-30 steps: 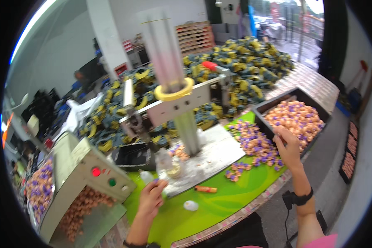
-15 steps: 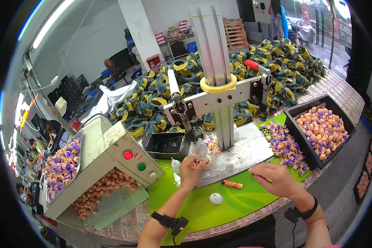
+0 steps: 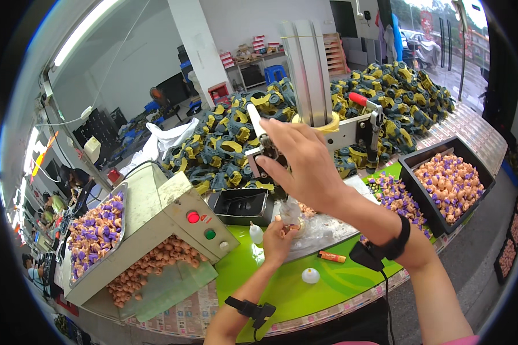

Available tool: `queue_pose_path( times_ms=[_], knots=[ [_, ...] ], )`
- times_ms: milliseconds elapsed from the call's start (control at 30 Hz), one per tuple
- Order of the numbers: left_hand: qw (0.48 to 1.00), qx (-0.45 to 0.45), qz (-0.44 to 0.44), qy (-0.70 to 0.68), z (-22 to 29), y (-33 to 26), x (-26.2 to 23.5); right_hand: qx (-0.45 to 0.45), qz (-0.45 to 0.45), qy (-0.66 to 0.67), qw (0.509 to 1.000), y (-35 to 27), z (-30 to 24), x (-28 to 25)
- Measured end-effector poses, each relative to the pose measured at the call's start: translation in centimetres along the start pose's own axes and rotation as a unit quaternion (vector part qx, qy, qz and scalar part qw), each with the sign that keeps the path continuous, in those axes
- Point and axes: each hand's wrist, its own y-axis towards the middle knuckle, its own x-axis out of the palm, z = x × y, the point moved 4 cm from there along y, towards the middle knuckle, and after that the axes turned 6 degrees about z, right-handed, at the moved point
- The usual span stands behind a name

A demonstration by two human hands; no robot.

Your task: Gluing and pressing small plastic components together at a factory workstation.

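Observation:
My left hand point(image 3: 277, 244) is closed at the base of the clamp press, its fingertips pinching a small peach-coloured plastic piece point(image 3: 279, 219). That piece sits against a cloudy whitish fixture point(image 3: 290, 211) under the plunger. Higher up, my right hand point(image 3: 308, 164) reaches across to the toggle clamp's white-handled lever point(image 3: 254, 119). Its fingertips are at the handle, with thumb and fingers apart; the lever stands upright. My right hand hides most of the clamp body and part of the metal crossbar point(image 3: 344, 137).
Left stands a cream machine point(image 3: 172, 201) with peach parts beneath. A black bin point(image 3: 406, 172) of peach-and-purple parts stands right. Yellow-and-grey toy vehicles point(image 3: 408, 86) heap behind. A glue stick-like orange tube point(image 3: 331, 257), white cap point(image 3: 311, 276) and dropper bottle point(image 3: 255, 233) lie nearby.
My right hand has risen from above the green mat, moving up and left to the white-handled lever. My left hand stays at the fixture. The whole view has shifted slightly.

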Motion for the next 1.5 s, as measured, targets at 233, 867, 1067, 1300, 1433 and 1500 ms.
queue_pose_path(
  times_ms=[233, 867, 1067, 1300, 1433, 1500],
  knots=[
    [0.999, -0.03, -0.031, 0.015, 1.0, 0.2, 0.1, 0.276, -0.037, 0.266, 0.923, 2.4, 3.3, 3.4],
    [0.786, -0.435, -0.107, -0.426, -2.8, -9.2, -6.5, 0.137, -0.07, 0.208, 0.966, -14.0, -5.7, -5.1],
    [0.772, -0.386, -0.161, -0.479, 0.0, -14.6, -7.8, 0.4, -0.203, 0.158, 0.88, -26.8, -3.9, -1.8],
    [0.76, -0.415, -0.181, -0.466, 0.0, -18.7, -6.5, 0.378, -0.25, 0.156, 0.878, -30.0, -4.6, 1.1],
    [0.735, -0.456, -0.12, -0.487, -0.2, -19.7, -5.7, 0.42, -0.213, 0.202, 0.859, -28.8, -5.4, -0.8],
    [0.726, -0.453, -0.117, -0.504, -0.3, -19.8, -5.5, 0.406, -0.26, 0.206, 0.851, -27.7, -6.0, -2.2]
  ],
)
